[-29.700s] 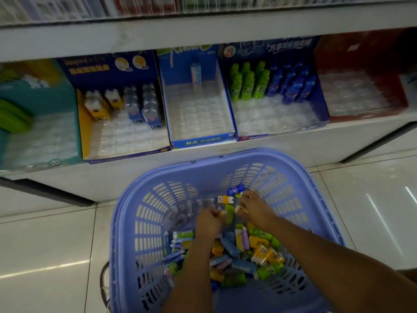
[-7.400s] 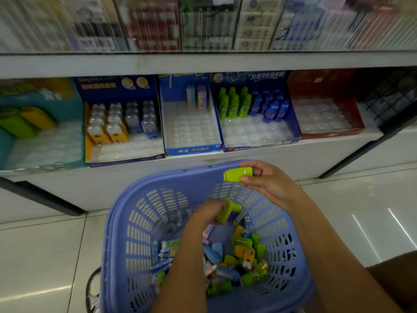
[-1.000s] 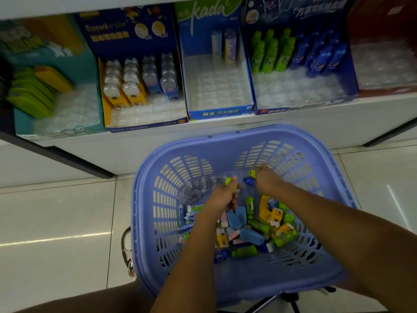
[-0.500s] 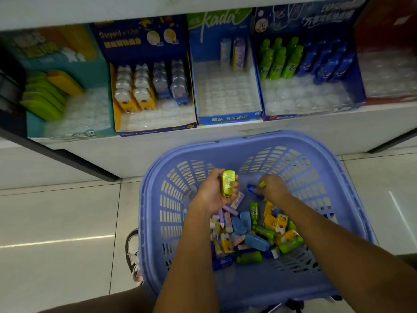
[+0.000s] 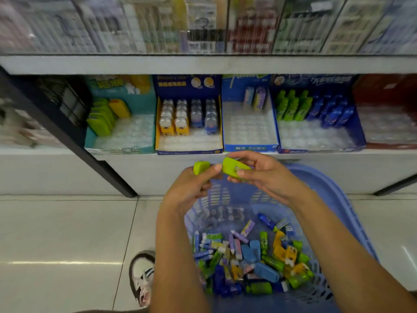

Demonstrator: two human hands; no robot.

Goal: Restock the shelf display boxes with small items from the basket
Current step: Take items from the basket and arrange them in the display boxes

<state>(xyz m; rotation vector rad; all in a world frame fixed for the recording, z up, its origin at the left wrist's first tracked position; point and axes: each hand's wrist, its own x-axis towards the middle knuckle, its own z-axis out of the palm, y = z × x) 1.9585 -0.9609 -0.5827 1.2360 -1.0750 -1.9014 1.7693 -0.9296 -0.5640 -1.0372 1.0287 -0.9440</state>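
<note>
Now green items in both hands

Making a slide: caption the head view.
Left hand holds one green item, right hand a second green item, over the blue basket.

Even, dim indoor light, glare streaks on the floor tiles at lower left, upper shelf stock motion-blurred, wide-angle bending at edges.

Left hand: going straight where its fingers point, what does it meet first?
Probably the lime-green case pinched in the right hand; the left hand points at it from close by, though depth is unclear.
</note>
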